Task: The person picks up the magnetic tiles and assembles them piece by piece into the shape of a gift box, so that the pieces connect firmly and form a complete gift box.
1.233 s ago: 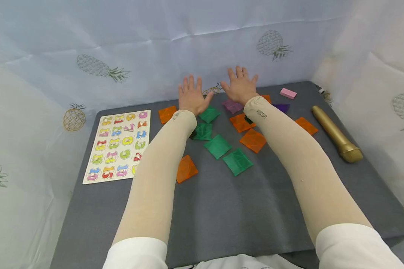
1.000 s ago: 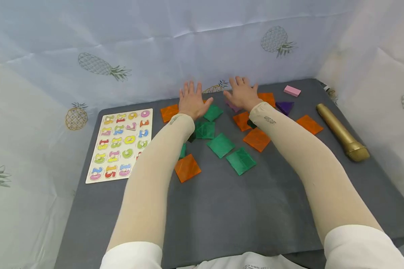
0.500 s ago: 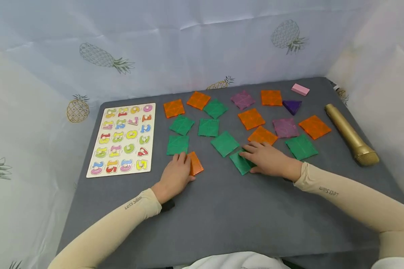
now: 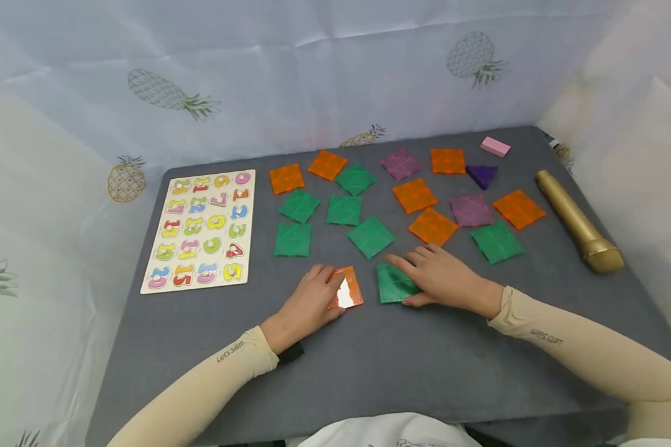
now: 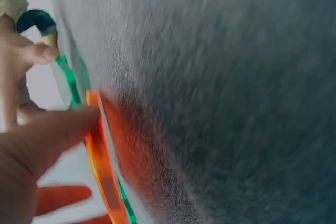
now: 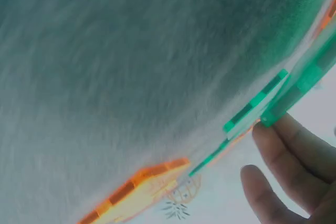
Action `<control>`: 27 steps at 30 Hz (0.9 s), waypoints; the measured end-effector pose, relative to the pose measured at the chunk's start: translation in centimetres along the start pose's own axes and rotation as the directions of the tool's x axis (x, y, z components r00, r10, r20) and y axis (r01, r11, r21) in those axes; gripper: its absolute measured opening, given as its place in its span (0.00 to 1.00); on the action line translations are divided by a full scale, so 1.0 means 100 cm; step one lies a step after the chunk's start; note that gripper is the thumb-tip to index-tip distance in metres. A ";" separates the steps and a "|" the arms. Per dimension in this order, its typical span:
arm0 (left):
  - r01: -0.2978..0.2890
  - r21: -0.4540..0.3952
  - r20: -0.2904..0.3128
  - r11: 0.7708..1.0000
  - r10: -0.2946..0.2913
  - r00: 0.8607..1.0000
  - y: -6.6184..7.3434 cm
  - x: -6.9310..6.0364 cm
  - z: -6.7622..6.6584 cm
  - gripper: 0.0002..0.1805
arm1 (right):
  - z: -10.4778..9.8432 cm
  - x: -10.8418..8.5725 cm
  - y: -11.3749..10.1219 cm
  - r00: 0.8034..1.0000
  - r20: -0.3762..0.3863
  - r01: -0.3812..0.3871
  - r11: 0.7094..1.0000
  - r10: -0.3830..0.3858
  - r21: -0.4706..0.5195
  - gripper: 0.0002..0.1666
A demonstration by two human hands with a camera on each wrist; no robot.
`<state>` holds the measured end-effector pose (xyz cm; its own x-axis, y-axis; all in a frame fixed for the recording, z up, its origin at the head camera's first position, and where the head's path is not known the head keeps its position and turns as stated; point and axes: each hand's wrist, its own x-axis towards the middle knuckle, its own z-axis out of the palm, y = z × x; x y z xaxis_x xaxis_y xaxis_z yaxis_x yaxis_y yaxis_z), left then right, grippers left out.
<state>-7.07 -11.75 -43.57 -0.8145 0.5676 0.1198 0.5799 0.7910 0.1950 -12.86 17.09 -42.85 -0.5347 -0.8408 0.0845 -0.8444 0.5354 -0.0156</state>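
Observation:
My left hand (image 4: 307, 304) pinches a see-through orange square magnetic tile (image 4: 353, 287) by its edges, near the middle of the table. The left wrist view has the thumb on one edge of this orange tile (image 5: 105, 166), whose reddish tint falls on the cloth. Just to the right, my right hand (image 4: 444, 278) holds a green square magnetic tile (image 4: 391, 285) between thumb and fingers. Fingertips touch the edge of that green tile (image 6: 302, 87) in the right wrist view. A narrow gap of cloth separates the two held tiles.
Several more orange, green and purple tiles, such as a green one (image 4: 371, 237), lie spread behind the hands. A number puzzle board (image 4: 201, 233) lies at left. To the right are a gold microphone (image 4: 578, 220), a dark purple triangle (image 4: 482, 176) and a pink block (image 4: 494, 146).
Both hands have drawn back from the far edge, where their fingers were spread. My left hand has gripped the orange tile and moved it right; the green tile under my right hand has turned.

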 end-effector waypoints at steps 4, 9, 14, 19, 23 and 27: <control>-0.075 -0.052 0.008 0.996 0.076 0.997 -0.001 0.009 0.003 0.31 | 0.001 0.007 -0.003 1.000 -0.003 0.007 1.000 -0.007 0.023 0.53; -0.093 -0.064 0.046 0.994 0.096 0.994 0.004 0.016 0.008 0.28 | 0.005 0.017 -0.009 0.997 0.079 0.008 0.999 -0.011 0.031 0.54; -0.047 -0.095 0.076 0.994 0.054 0.996 0.000 0.021 0.003 0.33 | -0.001 0.025 -0.008 0.996 0.084 -0.014 0.997 0.008 0.076 0.52; 0.141 -0.068 0.055 0.988 -0.137 0.989 -0.036 0.027 -0.012 0.37 | -0.014 0.053 0.007 0.979 0.080 -0.202 0.961 0.190 0.189 0.47; 0.302 -0.010 0.146 0.953 -0.297 0.943 -0.075 0.031 -0.022 0.40 | -0.013 0.083 0.020 0.931 0.165 -0.361 0.889 0.326 0.281 0.50; 0.335 -0.029 0.268 0.942 -0.315 0.910 -0.097 0.031 -0.024 0.41 | 0.002 0.102 0.018 0.920 0.207 -0.373 0.906 0.333 0.201 0.52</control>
<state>-15.26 -18.21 -42.77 -0.9201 0.3284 -0.2136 0.2728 0.9284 0.2524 -19.82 9.49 -42.25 -0.7797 -0.6118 -0.1336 -0.5718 0.7826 -0.2463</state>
